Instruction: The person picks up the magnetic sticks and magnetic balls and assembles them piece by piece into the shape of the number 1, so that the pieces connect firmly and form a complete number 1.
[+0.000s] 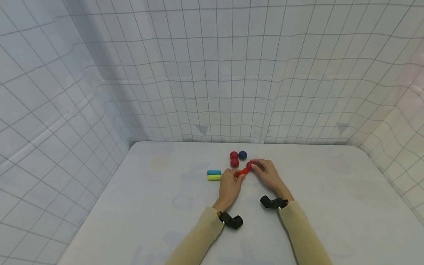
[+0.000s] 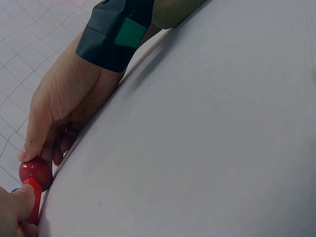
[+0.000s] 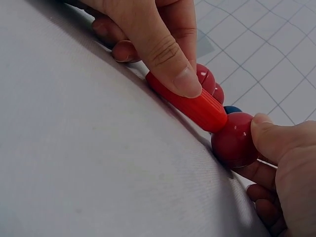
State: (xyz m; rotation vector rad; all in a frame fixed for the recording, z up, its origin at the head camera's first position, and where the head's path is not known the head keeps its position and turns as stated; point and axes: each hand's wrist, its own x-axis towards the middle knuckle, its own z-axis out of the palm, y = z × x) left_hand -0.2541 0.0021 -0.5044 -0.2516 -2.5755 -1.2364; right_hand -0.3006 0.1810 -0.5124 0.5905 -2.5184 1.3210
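Red stick (image 3: pixel 206 113) touching red ball (image 3: pixel 233 140) end-on, just below and right of head view's centre; step looking like joining the two. Left hand (image 1: pixel 229 187) pinching stick, right hand (image 1: pixel 269 179) gripping ball between thumb and fingers. Next move probably calling for steady ball, straight push along stick. Forearms slanting up from frame's lower edge, converging, hands working close together, low over table (image 1: pixel 159 228).

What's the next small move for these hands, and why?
Probably best for the right hand to hold its red ball still: the left hand pinches the red stick, whose end appears to touch that ball, and a push could roll it.
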